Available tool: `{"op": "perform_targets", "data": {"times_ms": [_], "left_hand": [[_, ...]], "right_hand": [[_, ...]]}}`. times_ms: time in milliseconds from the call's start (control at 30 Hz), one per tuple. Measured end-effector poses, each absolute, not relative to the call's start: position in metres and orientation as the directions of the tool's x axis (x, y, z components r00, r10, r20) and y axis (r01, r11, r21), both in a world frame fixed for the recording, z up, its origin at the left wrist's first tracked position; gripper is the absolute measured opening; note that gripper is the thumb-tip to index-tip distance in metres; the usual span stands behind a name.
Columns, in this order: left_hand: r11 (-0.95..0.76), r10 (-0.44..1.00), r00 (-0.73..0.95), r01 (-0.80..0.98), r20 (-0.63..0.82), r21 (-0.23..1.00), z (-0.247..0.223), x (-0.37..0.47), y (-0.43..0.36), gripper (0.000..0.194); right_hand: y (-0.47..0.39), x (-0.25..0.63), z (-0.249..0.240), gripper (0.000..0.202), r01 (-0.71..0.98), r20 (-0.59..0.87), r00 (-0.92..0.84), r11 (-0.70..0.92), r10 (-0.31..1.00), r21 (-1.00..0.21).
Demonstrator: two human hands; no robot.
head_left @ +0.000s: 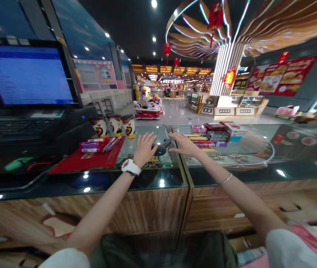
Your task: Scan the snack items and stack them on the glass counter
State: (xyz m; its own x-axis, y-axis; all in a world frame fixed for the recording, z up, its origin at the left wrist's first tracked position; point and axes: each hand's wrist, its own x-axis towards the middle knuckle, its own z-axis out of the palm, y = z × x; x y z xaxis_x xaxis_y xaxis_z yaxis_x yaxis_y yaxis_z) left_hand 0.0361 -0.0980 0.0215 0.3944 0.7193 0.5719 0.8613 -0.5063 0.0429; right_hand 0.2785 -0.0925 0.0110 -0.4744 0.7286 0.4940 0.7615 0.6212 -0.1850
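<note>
My left hand reaches over the glass counter top, fingers spread and stretched forward, with a white watch on the wrist. Level with it on the other side is my right hand, also open, its fingers pointing forward and left; a thin bracelet circles that forearm. Between the two hands lies a black handheld scanner with a small blue light. The left thumb is close to the scanner; I cannot tell whether it touches. Neither hand holds anything.
Left of the hands are a red mat with wrapped candy packs, several printed cups, a keyboard and a monitor. On the right stand stacked candy boxes. Wooden drawers front the counter below.
</note>
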Motion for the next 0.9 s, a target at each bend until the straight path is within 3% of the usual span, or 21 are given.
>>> {"op": "perform_targets", "data": {"times_ms": [267,533,900], "left_hand": [[-0.318,0.749,0.227,0.947,0.622,0.038,0.019,-0.043,-0.085,0.044],[-0.144,0.779,0.101,0.989,0.619,0.02,0.005,-0.098,-0.065,0.042],[-0.008,0.83,-0.007,1.0,0.558,0.023,-0.015,-0.122,-0.044,0.039]], "right_hand": [[-0.076,0.178,0.012,0.067,0.664,0.51,-0.589,0.735,0.627,-0.137],[-0.05,0.085,0.012,0.065,0.637,0.472,-0.642,0.763,0.604,-0.111],[0.012,0.021,-0.018,0.066,0.702,0.391,-0.598,0.693,0.7,-0.167]]}}
